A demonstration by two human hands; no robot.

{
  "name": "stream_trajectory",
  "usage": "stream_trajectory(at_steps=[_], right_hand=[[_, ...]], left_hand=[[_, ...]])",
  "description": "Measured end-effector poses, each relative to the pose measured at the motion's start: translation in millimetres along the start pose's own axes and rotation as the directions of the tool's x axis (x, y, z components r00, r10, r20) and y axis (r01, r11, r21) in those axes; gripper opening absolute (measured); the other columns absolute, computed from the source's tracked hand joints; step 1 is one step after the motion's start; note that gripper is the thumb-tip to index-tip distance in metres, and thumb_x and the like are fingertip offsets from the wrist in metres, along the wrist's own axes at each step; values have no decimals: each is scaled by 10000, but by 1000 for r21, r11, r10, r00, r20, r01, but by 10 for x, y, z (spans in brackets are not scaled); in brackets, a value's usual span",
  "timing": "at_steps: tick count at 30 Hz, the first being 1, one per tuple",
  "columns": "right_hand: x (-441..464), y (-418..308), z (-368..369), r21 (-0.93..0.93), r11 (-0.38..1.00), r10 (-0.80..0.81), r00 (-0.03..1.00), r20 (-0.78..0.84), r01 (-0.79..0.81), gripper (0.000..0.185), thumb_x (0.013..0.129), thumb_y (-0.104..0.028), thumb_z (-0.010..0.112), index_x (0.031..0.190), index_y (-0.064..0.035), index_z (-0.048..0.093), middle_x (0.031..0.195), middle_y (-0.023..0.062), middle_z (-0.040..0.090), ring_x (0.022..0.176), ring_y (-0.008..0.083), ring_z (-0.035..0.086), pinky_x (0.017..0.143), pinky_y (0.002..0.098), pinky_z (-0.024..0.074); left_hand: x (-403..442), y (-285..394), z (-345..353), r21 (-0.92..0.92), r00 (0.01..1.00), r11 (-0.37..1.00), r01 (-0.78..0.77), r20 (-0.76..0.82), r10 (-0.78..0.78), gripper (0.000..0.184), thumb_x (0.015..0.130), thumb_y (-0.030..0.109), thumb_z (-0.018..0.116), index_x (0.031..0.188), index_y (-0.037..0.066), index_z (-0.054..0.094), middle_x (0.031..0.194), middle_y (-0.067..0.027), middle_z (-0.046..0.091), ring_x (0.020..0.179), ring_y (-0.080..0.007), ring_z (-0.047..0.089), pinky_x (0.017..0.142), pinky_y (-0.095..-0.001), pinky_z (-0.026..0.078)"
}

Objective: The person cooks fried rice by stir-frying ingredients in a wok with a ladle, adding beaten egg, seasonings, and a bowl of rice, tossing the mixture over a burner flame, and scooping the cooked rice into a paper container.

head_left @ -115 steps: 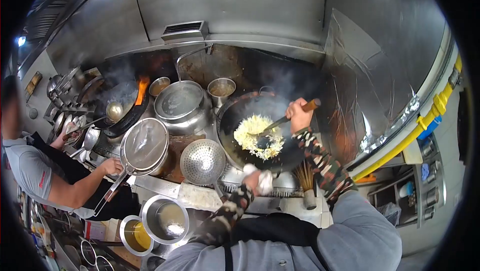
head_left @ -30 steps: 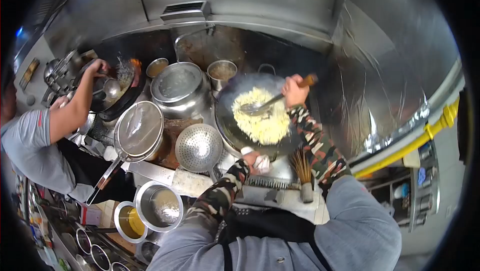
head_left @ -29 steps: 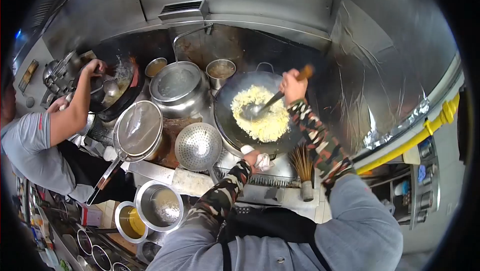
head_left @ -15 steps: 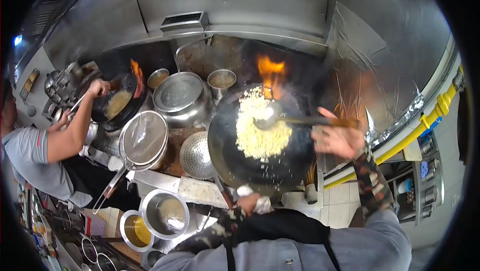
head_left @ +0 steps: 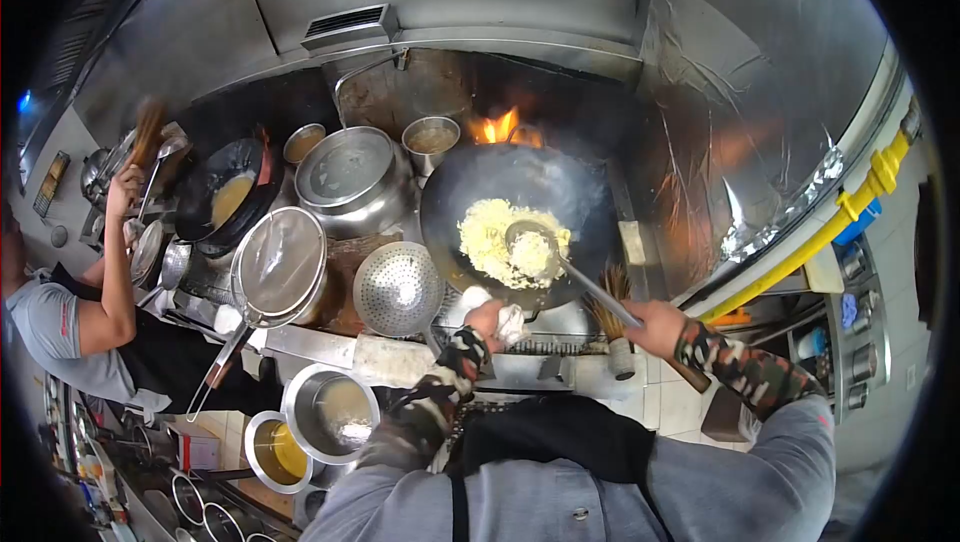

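A large dark wok (head_left: 590, 192) sits over the burner in front of me, with pale yellow, grainy food (head_left: 485, 242) that looks like rice with egg. My right hand (head_left: 655, 330) is closed round the handle of a ladle (head_left: 570, 270). The ladle's bowl rests in the food and has some of it inside. At the wok's near left edge, my left hand (head_left: 486, 320) grips a white cloth (head_left: 510, 324); the cloth hides whether the fingers reach the rim.
Flames (head_left: 505, 128) rise behind the wok. Left of it are a perforated strainer (head_left: 398, 289), a lidded pot (head_left: 350, 167) and a mesh sieve (head_left: 283, 260). A co-worker (head_left: 60, 327) stands at a second wok (head_left: 195, 217). A bamboo brush (head_left: 610, 307) stands at right, near a yellow pipe (head_left: 800, 262).
My right hand has gone from spread fingers to a closed hold on the ladle and moved nearer. Food has gathered round the bowl. The flames are lower. The co-worker's hand has risen with a brush.
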State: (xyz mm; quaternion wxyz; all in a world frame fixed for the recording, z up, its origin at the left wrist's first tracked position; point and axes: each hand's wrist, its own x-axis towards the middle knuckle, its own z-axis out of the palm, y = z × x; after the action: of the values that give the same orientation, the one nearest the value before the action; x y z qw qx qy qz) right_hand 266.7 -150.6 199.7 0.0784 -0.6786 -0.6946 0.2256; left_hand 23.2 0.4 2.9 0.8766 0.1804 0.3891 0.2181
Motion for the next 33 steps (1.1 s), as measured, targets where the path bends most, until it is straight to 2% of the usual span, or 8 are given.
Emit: stream_trajectory(at_steps=[4, 7, 14, 15, 19, 24, 31, 33], right_hand=[[-143, -35, -251, 113, 992, 45, 990, 135, -60, 469, 774, -160, 576, 1232, -92, 502, 808, 164, 645, 574, 265, 632, 534, 367, 500], [538, 277, 358, -101, 991, 98, 992, 81, -89, 505, 771, -139, 566, 1261, -77, 459, 837, 205, 638, 686, 353, 630, 598, 413, 499], [543, 98, 201, -72, 991, 110, 990, -93, -117, 596, 810, -163, 530, 1357, -45, 326, 959, 254, 612, 899, 408, 592, 810, 470, 468], [365, 52, 169, -62, 990, 123, 990, -76, -128, 596, 810, -163, 530, 1357, -45, 326, 959, 254, 612, 899, 408, 592, 810, 470, 468], [-291, 30, -159, -201, 978, 88, 984, 156, -56, 577, 810, -180, 542, 1353, -121, 356, 898, 216, 635, 868, 385, 617, 769, 470, 481], [511, 198, 288, -240, 941, 280, 947, 157, -239, 548, 837, -173, 521, 1349, -72, 357, 875, 243, 631, 827, 400, 616, 733, 462, 488], [233, 97, 63, -115, 987, 111, 993, -43, -115, 577, 822, -175, 529, 1351, -41, 343, 909, 267, 615, 845, 424, 598, 779, 459, 478], [-41, -7, -69, -175, 983, 77, 992, 96, -59, 597, 814, -195, 531, 1364, -75, 333, 921, 264, 616, 859, 422, 601, 797, 467, 476]], left_hand=[[-481, 135, 302, -19, 979, 992, 128, 166, -123, 176, 812, 29, 515, 963, 73, 593, 846, -72, 642, 768, -219, 644, 736, -350, 538], [430, 27, -278, 654, 830, 600, -462, 557, 32, 410, 639, -68, 650, 1015, 74, 567, 888, -61, 619, 809, -178, 614, 778, -320, 512], [85, -850, -263, 645, 774, 505, -573, 225, 592, 530, 618, 145, 701, 1106, 17, 539, 1027, -182, 596, 947, -303, 585, 853, -353, 463], [-192, -397, -41, 810, 586, -234, -538, 558, 587, 549, 620, 139, 703, 1125, 10, 528, 1016, -181, 604, 937, -307, 586, 848, -338, 466], [-324, 79, 448, -88, 991, 987, 131, -9, -133, 190, 909, 166, 441, 860, 38, 572, 736, -94, 607, 651, -244, 612, 682, -403, 539], [344, -101, 55, 23, 982, 993, 112, 151, -114, 163, 871, 170, 471, 892, 56, 585, 780, -91, 614, 726, -251, 624, 682, -408, 540], [-424, -384, 9, 804, 679, -187, -565, 582, 448, 450, 613, 220, 731, 986, 39, 558, 974, -132, 596, 908, -306, 585, 819, -373, 481], [44, -36, -85, 737, 649, -66, -672, 630, 426, 300, 701, 204, 673, 923, 34, 562, 851, -117, 605, 767, -294, 592, 736, -378, 502]])
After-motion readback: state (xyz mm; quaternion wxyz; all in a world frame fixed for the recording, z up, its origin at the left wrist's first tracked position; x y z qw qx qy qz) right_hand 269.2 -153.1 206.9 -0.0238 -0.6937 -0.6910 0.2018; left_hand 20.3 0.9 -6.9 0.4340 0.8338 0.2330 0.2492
